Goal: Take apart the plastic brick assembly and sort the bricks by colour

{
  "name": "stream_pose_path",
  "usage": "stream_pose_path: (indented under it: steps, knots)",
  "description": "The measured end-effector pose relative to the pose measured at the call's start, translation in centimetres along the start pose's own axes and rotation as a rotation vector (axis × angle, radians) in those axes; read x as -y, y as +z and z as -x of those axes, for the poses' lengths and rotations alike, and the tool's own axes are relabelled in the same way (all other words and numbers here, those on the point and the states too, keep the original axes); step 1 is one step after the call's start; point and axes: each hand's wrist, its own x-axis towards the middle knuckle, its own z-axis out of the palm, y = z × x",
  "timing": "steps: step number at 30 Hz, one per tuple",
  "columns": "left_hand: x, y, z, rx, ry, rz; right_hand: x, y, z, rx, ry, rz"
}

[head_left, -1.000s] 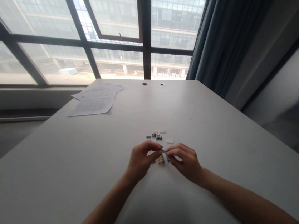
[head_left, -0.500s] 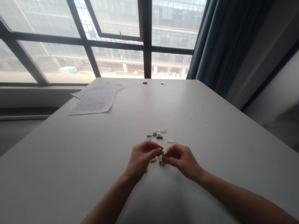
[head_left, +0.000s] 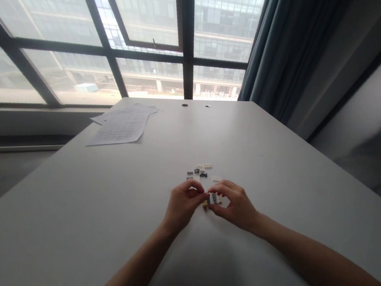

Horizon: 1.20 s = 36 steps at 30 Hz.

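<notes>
Low over the table, my left hand (head_left: 185,203) pinches the top of a small grey toy brick (head_left: 208,200) between thumb and fingers. My right hand (head_left: 235,202) has its thumb and index finger curved around the same brick, one tip near its upper end and the other near its lower end. Another grey studded brick (head_left: 214,198) shows in the gap of the right hand's fingers. A yellow brick (head_left: 205,205) lies under the left fingertips, partly covered. The fingers hide much of the pieces between the hands.
Beyond the hands lie several loose pieces: black bricks (head_left: 203,175), a dark grey one (head_left: 190,173), white bricks (head_left: 207,166) and a flat white piece (head_left: 216,178). Printed papers (head_left: 120,128) rest at the far left of the white table (head_left: 82,219). Windows and a dark curtain (head_left: 278,36) stand behind.
The right hand's thumb and index finger have spread further apart around the grey brick. The left hand has shifted slightly right, and another grey brick now shows between the right fingers.
</notes>
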Motion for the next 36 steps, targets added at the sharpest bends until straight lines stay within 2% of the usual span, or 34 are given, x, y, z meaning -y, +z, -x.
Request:
stream_pose_path:
  steps: [3, 6, 9, 11, 16, 28, 36]
  knots:
    - [-0.1, -0.4, -0.3, -0.007, 0.095, -0.090, -0.7, -0.4, -0.1, 0.001, -0.051, 0.062]
    - [-0.4, -1.2, -0.7, -0.123, 0.222, -0.218, -2.0, -1.2, -0.3, -0.011, 0.006, 0.096]
    - [-0.6, -2.0, -1.1, -0.249, 0.238, -0.272, -3.4, -1.6, -0.3, 0.051, 0.093, 0.133]
    - [-0.6, -2.4, -1.2, -0.282, 0.230, -0.276, -3.9, -1.5, -0.2, 0.129, 0.117, 0.161]
    - [-0.5, -2.4, -1.1, -0.270, 0.250, -0.298, -3.8, -0.5, 0.1, 0.243, 0.085, 0.195]
    - [-0.2, -2.2, -1.1, -0.250, 0.291, -0.325, -3.6, 0.0, -0.1, 0.234, 0.039, 0.258]
    - [-0.2, -2.2, -1.1, -0.241, 0.287, -0.336, -4.1, -0.6, 0.0, 0.242, 0.058, 0.282]
